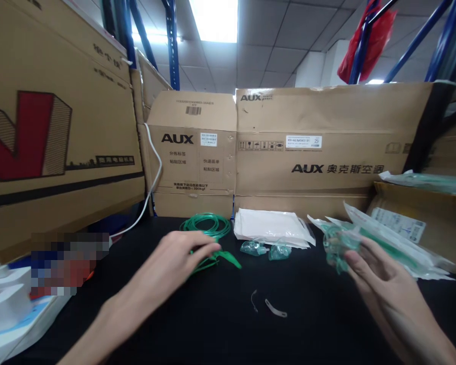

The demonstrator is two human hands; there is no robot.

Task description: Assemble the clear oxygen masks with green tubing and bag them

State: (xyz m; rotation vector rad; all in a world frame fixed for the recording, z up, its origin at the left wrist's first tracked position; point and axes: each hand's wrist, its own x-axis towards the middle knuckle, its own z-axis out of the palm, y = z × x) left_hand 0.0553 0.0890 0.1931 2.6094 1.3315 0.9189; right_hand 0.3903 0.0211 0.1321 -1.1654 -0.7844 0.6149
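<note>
My left hand (pixel 186 253) is closed over green elastic straps (pixel 230 259), thumb and fingers together; its other fingers are hidden behind the hand. Just beyond it lies a coil of green tubing (pixel 207 223). In my right hand (pixel 376 268) is a bunched, see-through green plastic piece (pixel 340 248), blurred, resembling an oxygen mask. Between the hands sit two small clear green mask-like pieces (pixel 253 247) (pixel 279 250). Nearer to me on the black surface are a curved metal strip (pixel 275 308) and a thin bent strip (pixel 254 300).
White flat packets (pixel 271 225) lie at the back. Sealed pouches with green contents (pixel 399 248) lean by an open carton (pixel 441 218) on the right. Large cardboard boxes (pixel 311 147) wall the back. A white power strip (pixel 7 304) and cable (pixel 157 167) are at left.
</note>
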